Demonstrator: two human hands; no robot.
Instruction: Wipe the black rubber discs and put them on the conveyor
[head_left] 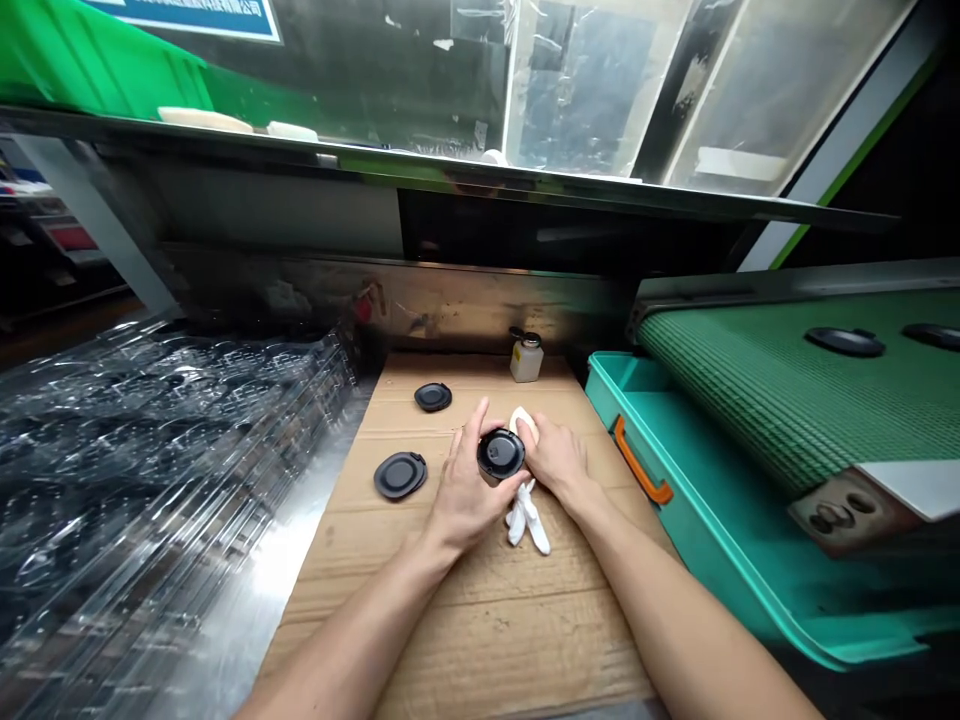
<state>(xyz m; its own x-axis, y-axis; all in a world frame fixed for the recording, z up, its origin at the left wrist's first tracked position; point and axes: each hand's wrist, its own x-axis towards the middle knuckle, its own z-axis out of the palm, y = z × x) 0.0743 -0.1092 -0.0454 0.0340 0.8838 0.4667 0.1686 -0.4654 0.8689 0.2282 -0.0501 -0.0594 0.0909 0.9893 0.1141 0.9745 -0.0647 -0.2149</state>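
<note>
My left hand (466, 488) is closed round the edge of a round black plastic part (501, 453), its face tilted up toward me. My right hand (553, 452) pinches a white cloth or pad (523, 422) against the right side of the same part. Just below lies a crumpled white glove (528, 520) on the cardboard. Two similar black parts rest to the left, a nearer one (400, 475) and a farther one (433, 397). Behind my hands stands a small whitish bottle (526, 358) with a black top.
Cardboard (465, 620) covers the worktop. Stacked clear plastic trays (150, 470) stand at the left. On the right, a teal bin (720, 560) with an orange handle sits beneath a green conveyor belt (810, 400) carrying black parts (845, 342). A metal shelf edge (450, 172) spans overhead.
</note>
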